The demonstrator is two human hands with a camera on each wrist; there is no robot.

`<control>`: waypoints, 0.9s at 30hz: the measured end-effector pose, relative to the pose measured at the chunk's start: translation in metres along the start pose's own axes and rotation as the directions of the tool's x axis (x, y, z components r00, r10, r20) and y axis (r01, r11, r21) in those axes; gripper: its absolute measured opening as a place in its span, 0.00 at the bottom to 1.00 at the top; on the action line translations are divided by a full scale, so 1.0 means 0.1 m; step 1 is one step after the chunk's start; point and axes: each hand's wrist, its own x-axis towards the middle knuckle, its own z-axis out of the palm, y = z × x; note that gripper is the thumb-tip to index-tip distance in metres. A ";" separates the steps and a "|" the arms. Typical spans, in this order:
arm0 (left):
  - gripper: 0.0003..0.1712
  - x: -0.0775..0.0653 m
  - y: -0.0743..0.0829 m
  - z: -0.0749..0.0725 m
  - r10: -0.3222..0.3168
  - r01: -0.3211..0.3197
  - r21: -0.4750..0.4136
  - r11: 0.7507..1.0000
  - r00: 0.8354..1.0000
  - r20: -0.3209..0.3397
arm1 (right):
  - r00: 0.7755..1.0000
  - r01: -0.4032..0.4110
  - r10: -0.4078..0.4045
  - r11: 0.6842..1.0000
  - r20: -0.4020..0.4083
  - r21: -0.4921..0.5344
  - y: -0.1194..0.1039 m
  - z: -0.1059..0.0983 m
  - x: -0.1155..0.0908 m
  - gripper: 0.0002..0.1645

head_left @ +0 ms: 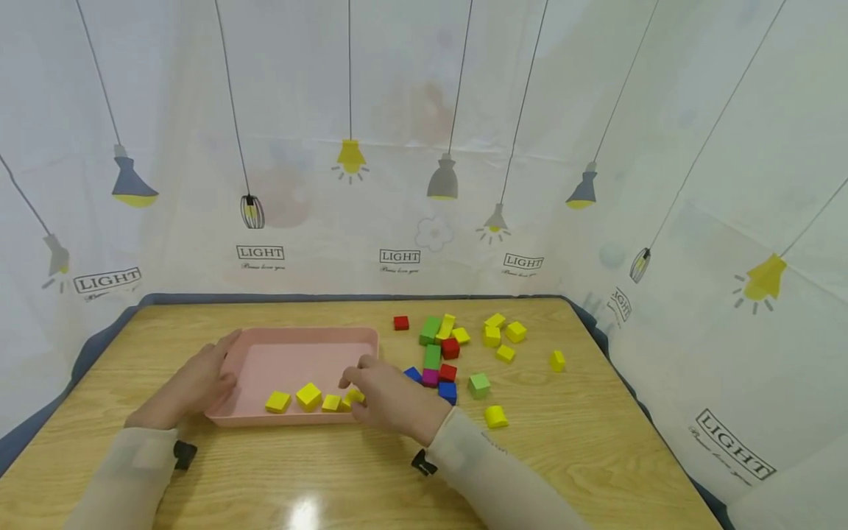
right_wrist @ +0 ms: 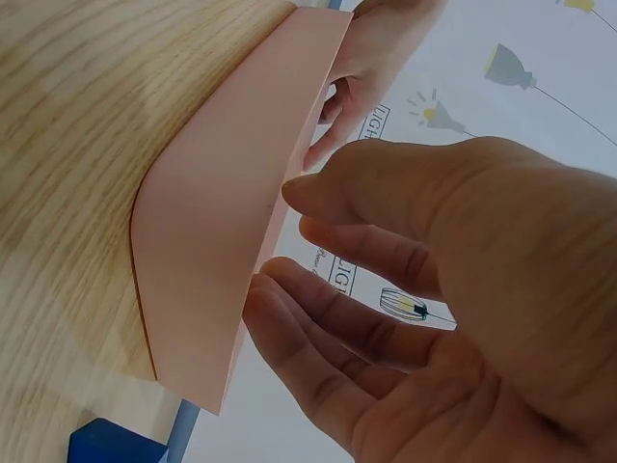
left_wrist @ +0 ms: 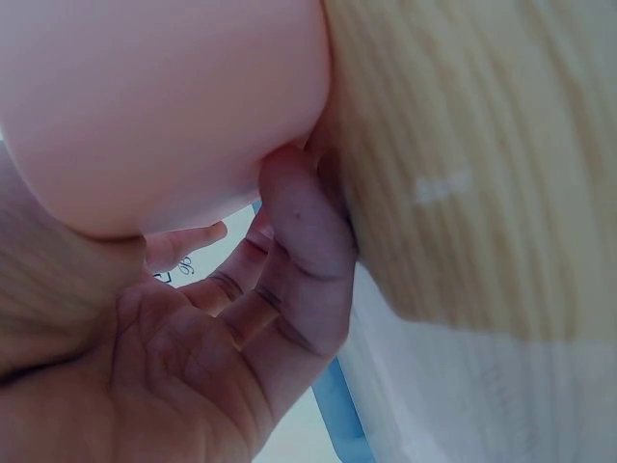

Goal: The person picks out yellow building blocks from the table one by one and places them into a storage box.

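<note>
A pink tray (head_left: 291, 361) lies on the wooden table. My left hand (head_left: 195, 386) grips its left side; in the left wrist view, curled fingers (left_wrist: 308, 227) press against the tray's outer wall (left_wrist: 183, 106). Several yellow blocks (head_left: 308, 396) sit along the tray's near edge. Over the near right corner is my right hand (head_left: 394, 397), fingers loosely bent above the yellow block (head_left: 353, 398) there. From the right wrist, the thumb and fingers (right_wrist: 318, 338) stand apart, nothing visible between them; their tips are partly hidden by the tray's rim.
Right of the tray lie green (head_left: 430, 330), red (head_left: 450, 348), blue (head_left: 447, 392) and purple (head_left: 430, 377) blocks. Farther right are several yellow blocks (head_left: 516, 332), a light green block (head_left: 479, 385) and a rounded yellow block (head_left: 495, 417). A lamp-printed curtain (head_left: 411, 221) surrounds the table.
</note>
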 end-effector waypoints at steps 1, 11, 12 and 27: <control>0.47 0.00 0.00 0.00 0.002 -0.002 0.001 1.000 1.000 -0.001 | 1.000 0.002 -0.002 1.000 -0.005 0.000 0.01 -0.01 0.00 0.20; 0.47 -0.01 -0.01 0.00 0.009 -0.009 0.002 1.000 1.000 -0.003 | 0.997 -0.019 0.019 1.000 -0.069 -0.006 0.15 -0.11 -0.07 0.17; 0.47 0.00 -0.02 0.01 0.006 -0.006 0.001 1.000 1.000 -0.001 | 0.997 -0.029 0.029 1.000 -0.074 0.001 0.17 -0.12 -0.09 0.17; 0.47 0.02 -0.05 0.02 0.009 -0.009 0.000 1.000 1.000 0.002 | 0.960 -0.187 0.178 0.982 -0.218 -0.020 0.94 -0.42 -0.46 0.17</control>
